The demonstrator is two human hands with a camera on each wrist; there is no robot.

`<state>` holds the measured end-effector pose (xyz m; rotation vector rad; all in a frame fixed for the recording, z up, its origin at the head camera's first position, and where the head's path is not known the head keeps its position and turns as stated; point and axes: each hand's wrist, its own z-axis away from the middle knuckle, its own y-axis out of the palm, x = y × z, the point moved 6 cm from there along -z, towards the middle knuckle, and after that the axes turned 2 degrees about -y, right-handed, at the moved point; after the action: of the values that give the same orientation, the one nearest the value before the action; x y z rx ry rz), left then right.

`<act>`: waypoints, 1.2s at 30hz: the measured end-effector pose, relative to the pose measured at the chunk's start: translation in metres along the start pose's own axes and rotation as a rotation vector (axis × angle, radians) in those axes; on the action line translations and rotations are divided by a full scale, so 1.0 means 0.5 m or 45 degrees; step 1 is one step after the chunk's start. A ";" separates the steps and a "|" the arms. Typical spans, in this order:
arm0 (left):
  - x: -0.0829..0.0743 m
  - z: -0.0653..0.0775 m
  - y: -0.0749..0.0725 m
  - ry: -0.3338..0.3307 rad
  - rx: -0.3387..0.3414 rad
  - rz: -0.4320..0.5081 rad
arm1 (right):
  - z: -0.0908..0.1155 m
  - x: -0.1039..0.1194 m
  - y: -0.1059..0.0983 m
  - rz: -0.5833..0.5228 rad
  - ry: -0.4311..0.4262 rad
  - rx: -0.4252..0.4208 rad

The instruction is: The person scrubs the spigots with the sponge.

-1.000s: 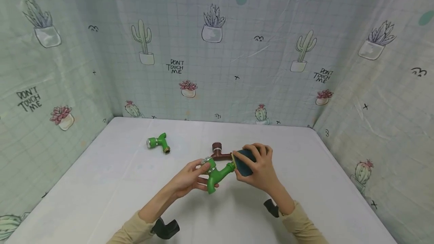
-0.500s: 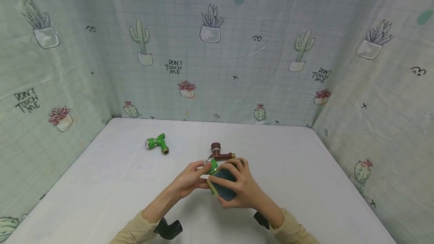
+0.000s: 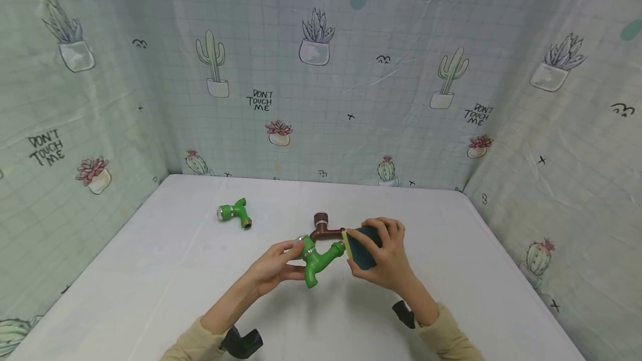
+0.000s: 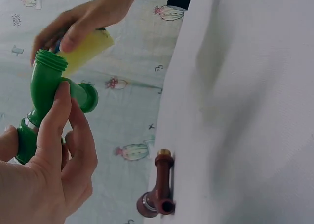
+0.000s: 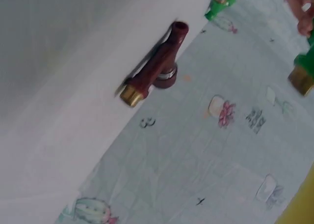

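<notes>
In the head view, a person's left hand (image 3: 275, 268), just below the middle of the frame, holds a bent, shiny green plastic tap (image 3: 320, 262) by its knob, between thumb and fingers. The tap is up over a flat white table (image 3: 155, 283). Its long pipe slants up to the right, so its far end points at the right hand (image 3: 387, 255). That hand grips a thick foam sponge (image 3: 363, 250), yellow on one side and dark blue-green on the other. The yellow side faces the pipe's end, and the right hand is nearer that end.

In the left wrist view, the green tap is at the left, its spout up, with the sponge's yellow side behind it. A dark brown tap (image 4: 159, 187) lies at the bottom middle.

In the right wrist view, the green tap's brass end (image 5: 300, 80) is at the right edge. The sponge fills the lower right corner, and a gap shows between them. A smaller green tap (image 5: 219, 4) sits at the top.
</notes>
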<state>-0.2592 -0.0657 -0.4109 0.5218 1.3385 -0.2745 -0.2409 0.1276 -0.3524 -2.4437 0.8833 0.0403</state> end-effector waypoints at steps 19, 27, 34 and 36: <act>-0.001 0.001 0.011 0.035 0.141 0.076 | 0.010 0.015 0.008 0.101 -0.120 0.085; -0.008 0.007 0.017 0.093 0.175 -0.185 | -0.023 -0.010 -0.014 -0.096 0.194 0.228; -0.017 0.005 0.039 0.161 0.176 -0.215 | -0.051 0.048 0.011 0.028 0.128 0.446; -0.017 0.005 0.039 0.169 0.145 -0.224 | -0.048 0.052 0.014 0.098 0.082 0.456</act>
<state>-0.2496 -0.0512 -0.3985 0.5250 1.5067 -0.4694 -0.2282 0.0960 -0.3406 -2.0875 0.9238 -0.1567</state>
